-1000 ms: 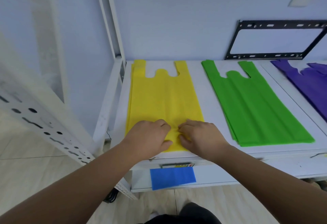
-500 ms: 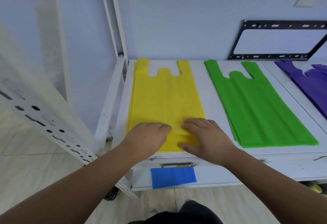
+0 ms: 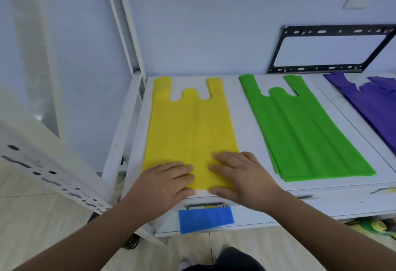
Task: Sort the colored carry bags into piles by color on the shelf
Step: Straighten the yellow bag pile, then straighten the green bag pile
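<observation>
Both hands, left hand (image 3: 165, 181) and right hand (image 3: 242, 176), press flat with straight fingers on the near end of the yellow bags (image 3: 190, 129) at the shelf's (image 3: 246, 120) left end (likely smoothing the pile), with the green bags (image 3: 300, 133) lying to the right.
</observation>
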{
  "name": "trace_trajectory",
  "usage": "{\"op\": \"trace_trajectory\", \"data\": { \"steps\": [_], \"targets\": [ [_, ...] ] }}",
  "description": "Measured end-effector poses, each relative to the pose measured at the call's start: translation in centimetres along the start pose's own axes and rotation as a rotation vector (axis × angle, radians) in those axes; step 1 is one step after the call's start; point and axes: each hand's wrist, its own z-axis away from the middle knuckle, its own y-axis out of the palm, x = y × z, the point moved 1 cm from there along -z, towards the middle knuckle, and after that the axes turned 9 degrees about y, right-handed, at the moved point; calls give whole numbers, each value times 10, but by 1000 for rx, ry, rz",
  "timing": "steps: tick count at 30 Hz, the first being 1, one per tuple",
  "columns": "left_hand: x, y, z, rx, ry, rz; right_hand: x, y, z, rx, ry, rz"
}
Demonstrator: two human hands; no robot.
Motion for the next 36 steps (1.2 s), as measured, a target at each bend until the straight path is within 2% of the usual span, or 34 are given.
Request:
{"op": "trace_trajectory", "data": {
  "steps": [6,9,12,16,19,21,23,25,28,31,33,36],
  "targets": [
    [-3,-7,-20,57,-71,8,-8,0,-5,45,8,-18],
    [-13,-16,-34,53,-182,25,-28,-17,0,-15,39,-128],
    [-37,-16,-65,-9,-298,91,-84,-48,9,-138,280,-299],
    [-83,9,-130,-64,-517,358,-202,-72,34,-200,775,-409],
    [-111,30,-183,-69,-699,512,-277,-77,60,-109,1039,-429],
    [-123,39,-215,-42,-808,542,-306,-74,72,-10,1117,-404],
    [-133,43,-245,-39,-891,544,-320,-68,74,40,1093,-375],
    [-140,47,-270,-67,-960,529,-322,-64,66,64,1056,-464],
    [-141,58,-291,-109,-1105,641,-325,-65,48,109,992,-562],
    [-136,64,-300,-33,-1115,643,-325,-67,39,162,925,-611],
    [-135,65,-305,-21,-1095,604,-320,-70,39,114,862,-661],
    [-134,65,-301,-42,-1080,426,-317,-65,47,-29,805,-678]
  ]
}}
